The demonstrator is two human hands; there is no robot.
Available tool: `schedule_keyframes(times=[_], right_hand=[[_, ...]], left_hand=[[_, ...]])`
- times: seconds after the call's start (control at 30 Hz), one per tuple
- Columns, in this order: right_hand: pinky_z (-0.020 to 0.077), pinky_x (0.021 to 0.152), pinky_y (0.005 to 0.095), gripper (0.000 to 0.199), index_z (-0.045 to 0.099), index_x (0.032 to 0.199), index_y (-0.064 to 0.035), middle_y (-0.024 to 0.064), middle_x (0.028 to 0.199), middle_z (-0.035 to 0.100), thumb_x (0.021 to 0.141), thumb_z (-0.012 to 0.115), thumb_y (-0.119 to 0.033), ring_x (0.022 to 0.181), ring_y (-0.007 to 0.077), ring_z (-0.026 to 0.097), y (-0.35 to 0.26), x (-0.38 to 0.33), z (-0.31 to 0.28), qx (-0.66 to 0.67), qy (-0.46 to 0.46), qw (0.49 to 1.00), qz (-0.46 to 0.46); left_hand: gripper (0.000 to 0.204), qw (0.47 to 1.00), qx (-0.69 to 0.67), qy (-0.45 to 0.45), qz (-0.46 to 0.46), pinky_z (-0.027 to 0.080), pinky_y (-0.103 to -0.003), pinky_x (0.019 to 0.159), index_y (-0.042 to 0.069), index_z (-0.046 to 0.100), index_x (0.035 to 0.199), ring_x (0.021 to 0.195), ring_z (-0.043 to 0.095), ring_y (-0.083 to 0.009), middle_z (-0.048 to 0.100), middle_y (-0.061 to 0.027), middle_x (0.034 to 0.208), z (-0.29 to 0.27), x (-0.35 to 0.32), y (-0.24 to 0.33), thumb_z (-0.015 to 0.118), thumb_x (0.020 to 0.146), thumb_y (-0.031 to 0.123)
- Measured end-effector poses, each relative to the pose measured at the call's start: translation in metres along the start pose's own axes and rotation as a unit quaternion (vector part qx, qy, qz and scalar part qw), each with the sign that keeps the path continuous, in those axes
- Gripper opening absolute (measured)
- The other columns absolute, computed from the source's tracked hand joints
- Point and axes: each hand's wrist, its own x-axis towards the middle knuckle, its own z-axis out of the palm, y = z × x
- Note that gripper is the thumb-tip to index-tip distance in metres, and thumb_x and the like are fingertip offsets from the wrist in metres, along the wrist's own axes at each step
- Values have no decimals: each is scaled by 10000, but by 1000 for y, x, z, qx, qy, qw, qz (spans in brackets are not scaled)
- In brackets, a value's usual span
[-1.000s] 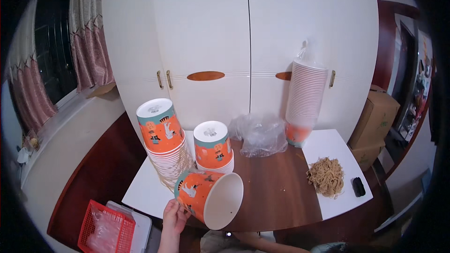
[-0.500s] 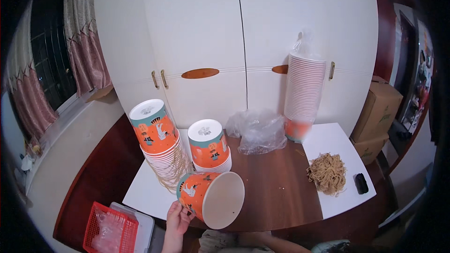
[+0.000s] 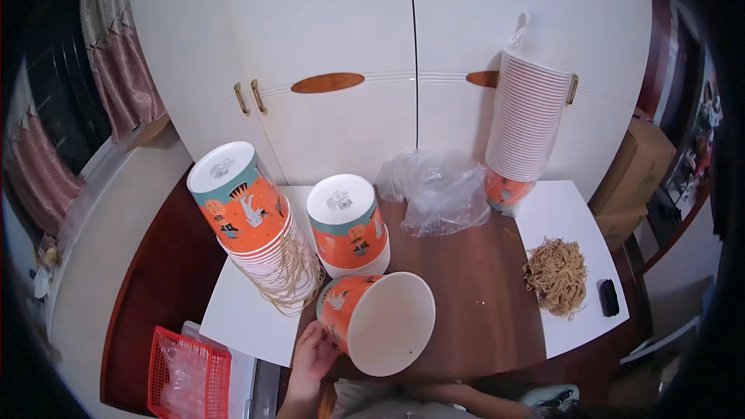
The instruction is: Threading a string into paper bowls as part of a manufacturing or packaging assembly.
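In the left fingers (image 3: 313,336): orange paper bucket (image 3: 380,326) is being gripped near its base, tilting, mouth facing right. Just beyond them, short upturned bucket stack (image 3: 349,225) is standing on the table (image 3: 450,302); beyond and left, taller stack (image 3: 247,213) is standing, tan loops (image 3: 293,265) hanging alongside. Well right, tan strand pile (image 3: 556,275) is lying. Right fingers: hidden, can't tell.

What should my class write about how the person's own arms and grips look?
The left grip is a bare, five-fingered human hand, with no glove, ring or watch visible. Its forearm shows no sleeve as far as it is in the picture. What looks like the right forearm is bare too; the right grip can't be made out.
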Motion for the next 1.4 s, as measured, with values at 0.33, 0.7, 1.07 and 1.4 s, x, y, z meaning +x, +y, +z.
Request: schedule_keyframes(times=[0.33,0.7,1.07,1.4], right_hand=[[467,762,301,339,552,1053,-22,124,1045,553,738,650,-98,886,215,569,-91,-64,-80,-71,315,945,-47],[429,745,359,169,588,900,-53,107,890,572,732,569,-72,831,289,533,-24,-157,-166,-411,585,664,218],[348,725,343,133,615,799,-132,29,837,536,673,610,-172,871,197,482,7,-167,-167,-621,466,539,329],[350,700,389,94,612,687,-88,76,765,523,661,642,-173,801,270,478,-13,-166,-177,-529,587,540,290]], left_hand=[[234,991,-5,19,-136,411,-403,861,46,542,946,945,540,-222,572,-96,1013,36,36,-24,430,876,240],[189,979,-87,71,-169,425,-398,832,42,513,1002,941,532,-202,566,-64,993,39,11,-76,498,835,130],[403,813,455,-293,-214,377,-443,892,214,376,1256,1037,457,-289,421,-26,1240,-67,-17,-80,413,873,332],[542,895,416,-17,-157,310,-348,879,67,318,1189,1087,351,-172,375,-96,1184,-18,-2,-11,604,752,210]])
